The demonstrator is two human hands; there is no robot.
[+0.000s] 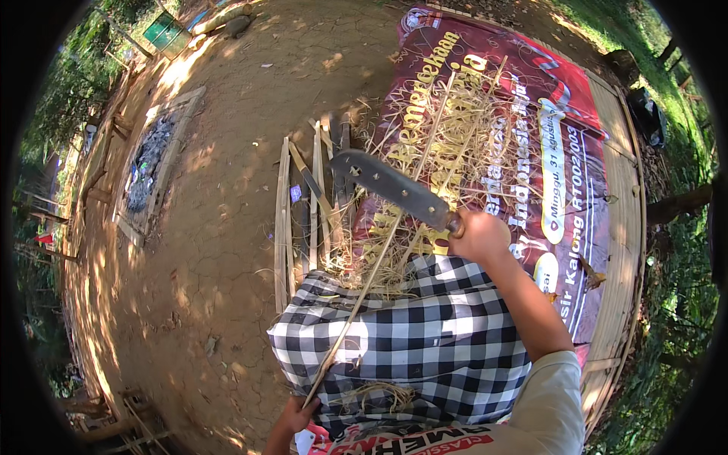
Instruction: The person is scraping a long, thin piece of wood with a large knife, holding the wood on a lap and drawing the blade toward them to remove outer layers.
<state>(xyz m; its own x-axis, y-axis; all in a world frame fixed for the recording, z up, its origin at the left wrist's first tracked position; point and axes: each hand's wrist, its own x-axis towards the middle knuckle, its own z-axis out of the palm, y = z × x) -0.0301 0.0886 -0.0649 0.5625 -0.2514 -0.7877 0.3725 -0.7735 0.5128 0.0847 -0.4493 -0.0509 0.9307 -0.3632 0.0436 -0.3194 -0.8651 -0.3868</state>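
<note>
My right hand [482, 235] is closed round the handle of a machete [394, 189]. Its broad dark blade, with small cut-outs and rivets, points up and to the left. In my left hand [294, 415], low in the picture, is the near end of a thin bamboo strip [350, 318]. The strip slants up and right over my lap and passes beneath the blade; whether blade and strip touch I cannot tell. A black-and-white checkered cloth [409, 337] covers my lap, with a few curled shavings [383, 394] on it.
A maroon printed banner [584, 171] covers a bamboo platform [618, 227], under a heap of shavings [462, 144]. Bamboo slats [284, 220] stand at its left edge. A framed ash pit [182, 121] lies on the dirt ground [227, 303]. A green drum [165, 34] stands far left.
</note>
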